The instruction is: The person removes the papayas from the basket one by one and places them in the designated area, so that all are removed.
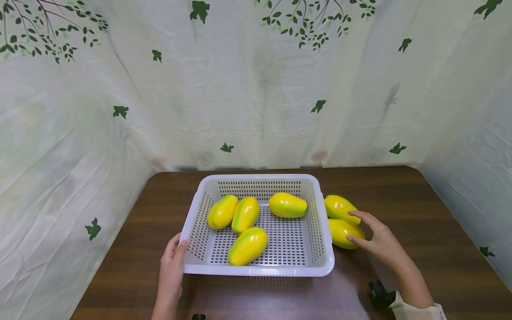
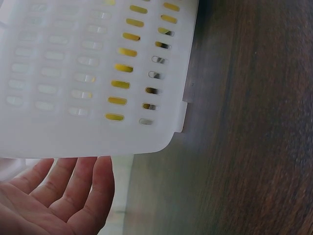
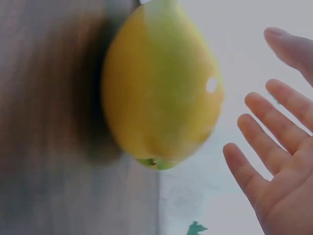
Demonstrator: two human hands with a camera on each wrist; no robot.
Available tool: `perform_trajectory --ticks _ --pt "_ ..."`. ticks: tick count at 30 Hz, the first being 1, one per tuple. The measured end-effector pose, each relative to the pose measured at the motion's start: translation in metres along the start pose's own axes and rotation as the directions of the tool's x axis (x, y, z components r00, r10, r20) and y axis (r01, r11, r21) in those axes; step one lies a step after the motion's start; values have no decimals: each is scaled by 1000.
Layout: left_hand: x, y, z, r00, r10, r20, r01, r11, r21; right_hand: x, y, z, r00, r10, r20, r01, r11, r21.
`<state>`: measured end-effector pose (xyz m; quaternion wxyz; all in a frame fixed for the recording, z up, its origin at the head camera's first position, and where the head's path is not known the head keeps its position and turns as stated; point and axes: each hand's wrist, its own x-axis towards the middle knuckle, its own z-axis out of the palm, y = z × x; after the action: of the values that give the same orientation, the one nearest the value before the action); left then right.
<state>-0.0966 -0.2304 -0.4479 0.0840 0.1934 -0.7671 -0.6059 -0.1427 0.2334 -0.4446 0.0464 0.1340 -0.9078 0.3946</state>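
A white perforated plastic basket [image 1: 256,270] stands on the table with several yellow-green mangoes in it, among them one mango [image 1: 248,246] near the front wall. My left hand [image 1: 171,262] grips the basket's left rim; in the left wrist view its fingers [image 2: 101,183] bend up to the rim beside the slotted wall. Two more mangoes lie on the table against the basket's right side, a rear mango [image 1: 339,205] and a front mango [image 1: 343,234]. Over these two, my right hand [image 1: 378,240] is spread, thumb and fingers apart, holding nothing. A mango [image 3: 164,88] fills the middle of the right wrist view.
The brown wooden table [image 1: 424,222] extends on both sides of the basket. A pale curtain [image 1: 256,111] with printed leaves hangs behind the table and along its sides. At my right wrist sits a small black device [image 1: 380,293].
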Motion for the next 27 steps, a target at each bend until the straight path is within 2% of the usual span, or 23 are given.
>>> perform_trajectory --ticks 5,14,17,21,23,27 --pt "0 0 0 1000 6 2 -6 1000 -4 6 -12 -7 999 -22 -34 21 1000 -22" --pt "-1 0 1 1000 22 0 -22 1000 -7 22 -34 -19 988 -145 -56 145 989 -7" --pt "7 -15 0 999 49 -10 -49 999 -13 28 -44 -20 984 -169 -51 169 986 -3" --pt "28 -53 -3 996 93 -16 -93 994 -55 36 -57 -20 979 -198 -45 199 980 19" --pt "38 -69 -3 995 94 -32 -96 993 -64 41 -64 -20 975 -219 -43 220 975 26" --pt "46 -81 -2 995 75 -62 -79 996 -51 52 -78 -17 962 -271 -38 273 961 37"
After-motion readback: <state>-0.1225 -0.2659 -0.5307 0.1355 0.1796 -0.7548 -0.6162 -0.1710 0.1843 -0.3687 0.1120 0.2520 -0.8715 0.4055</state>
